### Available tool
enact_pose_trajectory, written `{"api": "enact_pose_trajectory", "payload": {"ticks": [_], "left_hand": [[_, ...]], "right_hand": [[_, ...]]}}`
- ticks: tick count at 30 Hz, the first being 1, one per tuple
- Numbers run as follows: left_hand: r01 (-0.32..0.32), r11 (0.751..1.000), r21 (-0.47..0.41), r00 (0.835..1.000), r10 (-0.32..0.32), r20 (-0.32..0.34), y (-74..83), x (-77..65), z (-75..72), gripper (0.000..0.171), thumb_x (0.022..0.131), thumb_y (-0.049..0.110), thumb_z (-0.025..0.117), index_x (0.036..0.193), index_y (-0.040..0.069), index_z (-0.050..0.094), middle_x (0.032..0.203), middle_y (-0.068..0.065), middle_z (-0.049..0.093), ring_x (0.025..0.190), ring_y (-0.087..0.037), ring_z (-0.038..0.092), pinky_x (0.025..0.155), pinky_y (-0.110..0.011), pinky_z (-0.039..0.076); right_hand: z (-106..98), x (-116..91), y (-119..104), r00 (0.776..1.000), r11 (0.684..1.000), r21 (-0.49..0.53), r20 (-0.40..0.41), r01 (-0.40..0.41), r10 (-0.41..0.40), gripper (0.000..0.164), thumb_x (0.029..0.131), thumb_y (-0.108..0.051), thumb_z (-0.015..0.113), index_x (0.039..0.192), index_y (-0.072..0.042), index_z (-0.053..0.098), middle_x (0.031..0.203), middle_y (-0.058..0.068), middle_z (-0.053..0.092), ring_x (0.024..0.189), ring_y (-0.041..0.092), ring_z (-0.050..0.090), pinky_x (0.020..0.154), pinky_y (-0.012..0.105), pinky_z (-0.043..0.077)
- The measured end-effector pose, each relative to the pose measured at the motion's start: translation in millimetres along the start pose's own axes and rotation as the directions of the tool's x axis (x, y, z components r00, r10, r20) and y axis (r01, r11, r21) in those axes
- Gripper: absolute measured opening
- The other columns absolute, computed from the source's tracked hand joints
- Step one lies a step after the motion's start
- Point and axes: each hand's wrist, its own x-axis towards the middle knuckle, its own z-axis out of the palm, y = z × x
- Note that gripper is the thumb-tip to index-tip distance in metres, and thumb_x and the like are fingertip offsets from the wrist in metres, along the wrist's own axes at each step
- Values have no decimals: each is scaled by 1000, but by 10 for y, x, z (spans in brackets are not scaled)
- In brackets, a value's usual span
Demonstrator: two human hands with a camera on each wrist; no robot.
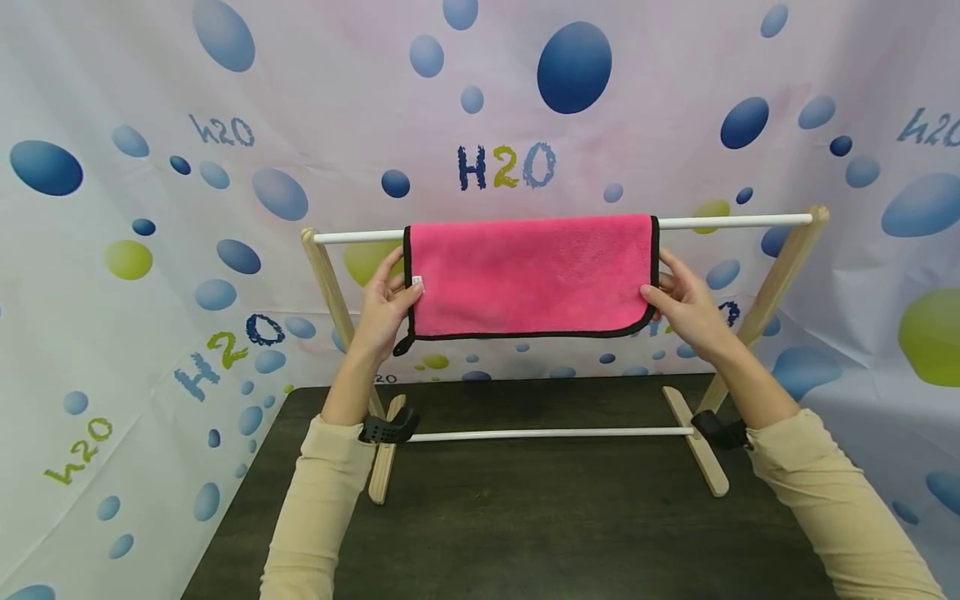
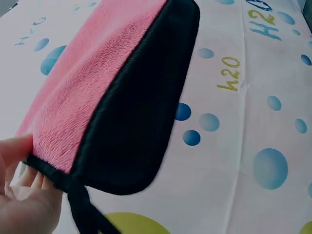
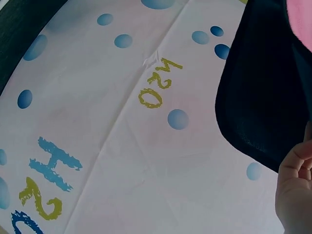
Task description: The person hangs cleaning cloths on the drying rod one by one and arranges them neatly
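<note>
A pink towel (image 1: pixel 532 275) with black edging hangs folded over the upper white bar (image 1: pixel 735 222) of a wooden rack. My left hand (image 1: pixel 386 304) pinches its left edge beside a small white tag (image 1: pixel 417 284), thumb in front and fingers behind. At the right edge, my right hand (image 1: pixel 686 304) pinches the towel near its rounded lower corner. In the left wrist view, the left hand (image 2: pixel 29 190) grips the edging near a black loop (image 2: pixel 85 204), and the towel's dark underside (image 2: pixel 136 107) shows. The right wrist view catches the right hand (image 3: pixel 297 190) at the dark layer's edge.
The rack's wooden posts (image 1: pixel 780 267) stand on flat feet (image 1: pixel 696 442), joined low by a second white bar (image 1: pixel 555 433). Beneath is a dark tabletop (image 1: pixel 547 525). A bubble-patterned curtain (image 1: pixel 337 108) hangs behind and at both sides.
</note>
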Motion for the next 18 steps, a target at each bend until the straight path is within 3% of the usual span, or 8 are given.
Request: {"api": "enact_pose_trajectory", "payload": {"ticks": [10,15,18], "left_hand": [[-37,977,212,989,66,-135,14,67,122,58,91,-4,48,142,17,33,111,-23,57,80,-9,62,63,-22,52],[-89,955,284,983,130,-131,-53,47,134,61,90,-5,49,144,17,30,103,-25,58,69,-7,57,61,-18,48],[-118,943,312,982,157,-104,-57,-15,144,64,89,-6,50,145,14,26,105,-27,57,74,-9,58,65,-16,48]], "right_hand": [[49,41,30,991,994,-83,-101,76,-84,56,90,9,45,142,0,27,81,-8,63,55,6,52,49,16,42],[130,-22,-46,981,969,-228,-141,98,-132,60,87,14,46,142,6,22,79,-11,59,53,2,52,51,12,43],[181,-49,-55,978,944,-316,-150,92,-146,63,86,13,48,142,6,21,78,-4,57,51,0,47,51,11,41]]}}
